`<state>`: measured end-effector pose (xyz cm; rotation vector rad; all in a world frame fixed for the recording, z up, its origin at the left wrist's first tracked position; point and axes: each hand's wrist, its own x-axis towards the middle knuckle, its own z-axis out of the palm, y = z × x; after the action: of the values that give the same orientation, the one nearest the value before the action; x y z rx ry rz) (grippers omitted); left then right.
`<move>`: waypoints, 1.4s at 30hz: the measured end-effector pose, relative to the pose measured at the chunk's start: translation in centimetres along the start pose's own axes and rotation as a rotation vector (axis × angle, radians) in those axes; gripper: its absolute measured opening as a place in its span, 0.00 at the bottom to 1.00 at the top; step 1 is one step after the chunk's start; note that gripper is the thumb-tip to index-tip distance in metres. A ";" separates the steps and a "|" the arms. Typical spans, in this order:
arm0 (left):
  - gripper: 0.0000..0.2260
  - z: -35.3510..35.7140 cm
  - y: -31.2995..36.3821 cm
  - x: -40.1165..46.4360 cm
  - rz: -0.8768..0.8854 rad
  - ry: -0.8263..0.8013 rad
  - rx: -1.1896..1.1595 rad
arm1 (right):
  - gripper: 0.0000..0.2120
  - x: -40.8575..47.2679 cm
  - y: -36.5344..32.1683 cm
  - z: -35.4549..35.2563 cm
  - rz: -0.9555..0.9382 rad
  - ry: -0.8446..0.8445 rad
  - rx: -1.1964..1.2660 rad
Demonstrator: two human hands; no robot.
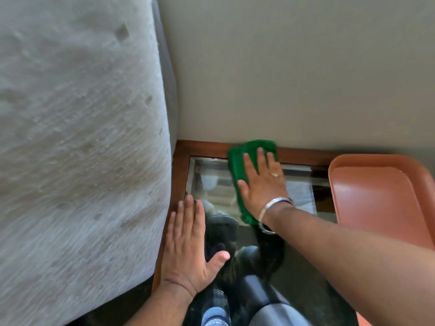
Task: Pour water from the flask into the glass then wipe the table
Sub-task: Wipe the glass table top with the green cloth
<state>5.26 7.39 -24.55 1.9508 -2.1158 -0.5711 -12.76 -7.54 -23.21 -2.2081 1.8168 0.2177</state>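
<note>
A green cloth lies on the glass-topped table near its far wooden edge. My right hand presses flat on the cloth, fingers spread, with a ring and a metal bracelet showing. My left hand rests flat on the table's left wooden frame and glass, fingers together, holding nothing. The flask and the glass are out of view.
An orange plastic tray sits on the table's right side. A grey-white upholstered couch side stands close against the table's left edge. A plain beige wall rises right behind the table. The glass reflects my legs.
</note>
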 end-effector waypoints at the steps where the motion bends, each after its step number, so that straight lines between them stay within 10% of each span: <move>1: 0.46 0.0 0.0 0.0 -0.001 0.003 -0.002 | 0.33 0.4 -1.4 0.0 -0.136 -0.017 -0.038; 6: 0.46 -0.6 0.3 -0.2 -0.021 -0.007 0.007 | 0.32 -5.0 1.9 0.5 -0.642 -0.098 -0.100; 14: 0.55 -0.6 1.2 0.9 -0.140 -0.118 0.233 | 0.32 1.1 -0.6 0.0 0.022 0.033 0.023; 20: 0.55 -0.9 1.5 1.0 -0.159 -0.159 0.249 | 0.31 -1.2 3.0 -0.5 -0.651 -0.082 -0.136; 24: 0.55 -1.1 1.7 1.2 -0.154 -0.158 0.255 | 0.32 -2.9 7.0 -1.6 -0.514 -0.143 -0.071; 30: 0.56 -0.5 1.1 1.1 -0.121 -0.104 0.283 | 0.32 6.0 -2.5 -2.8 -0.784 -0.159 -0.142; 35: 0.55 -0.1 0.8 1.4 -0.125 -0.075 0.279 | 0.32 3.3 0.7 -2.4 -0.685 -0.097 -0.114; 39: 0.56 -0.4 0.8 1.6 -0.134 -0.113 0.280 | 0.32 -5.5 7.8 -0.8 -0.130 -0.053 0.009; 42: 0.55 -0.3 0.8 1.2 -0.143 -0.130 0.276 | 0.33 -9.9 6.9 0.4 -0.242 -0.113 -0.078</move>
<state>4.49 6.22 -24.10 2.2857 -2.2483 -0.4616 -21.50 0.68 -21.54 -2.3910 1.4906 0.3604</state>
